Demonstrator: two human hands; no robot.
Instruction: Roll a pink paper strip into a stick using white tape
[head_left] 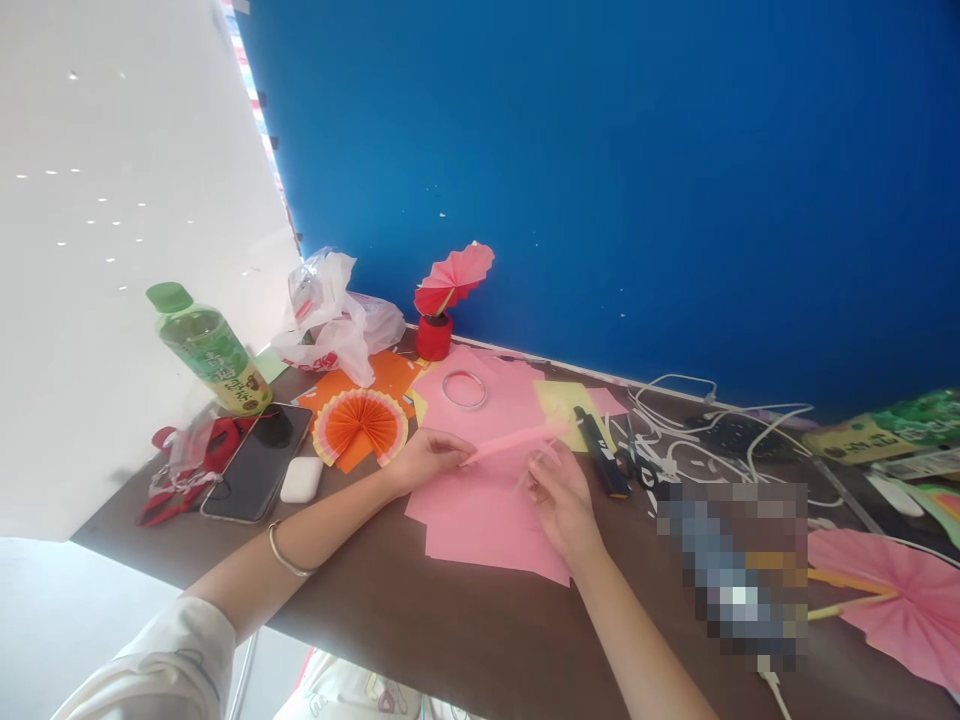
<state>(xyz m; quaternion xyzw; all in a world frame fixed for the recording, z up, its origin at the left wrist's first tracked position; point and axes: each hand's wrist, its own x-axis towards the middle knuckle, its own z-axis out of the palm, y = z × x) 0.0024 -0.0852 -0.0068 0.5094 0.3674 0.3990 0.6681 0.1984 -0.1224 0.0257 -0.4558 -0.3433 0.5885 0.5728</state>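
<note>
A narrow pink paper strip (pixel 514 440) is stretched between my two hands above a stack of pink paper (pixel 487 525). My left hand (pixel 431 460) pinches the strip's left end between thumb and fingers. At the other end, my right hand (pixel 559 495) has its fingers closed, with a thin, pale, blurred piece showing by the fingertips; what that piece is I cannot make out. A silver ring-shaped bangle (pixel 464 390) lies on the pink sheets just beyond the strip. Left of my left hand sits an orange pleated paper fan (pixel 360 425) with yellow and pink edging.
On the left are a green-capped bottle (pixel 214 350), a phone (pixel 259 465), a white earbud case (pixel 301 480) and a plastic bag (pixel 334 320). To the right lie a black-handled cutter (pixel 602 452), scissors (pixel 636 465), tangled white cables (pixel 697 450) and a pink fan (pixel 900 595).
</note>
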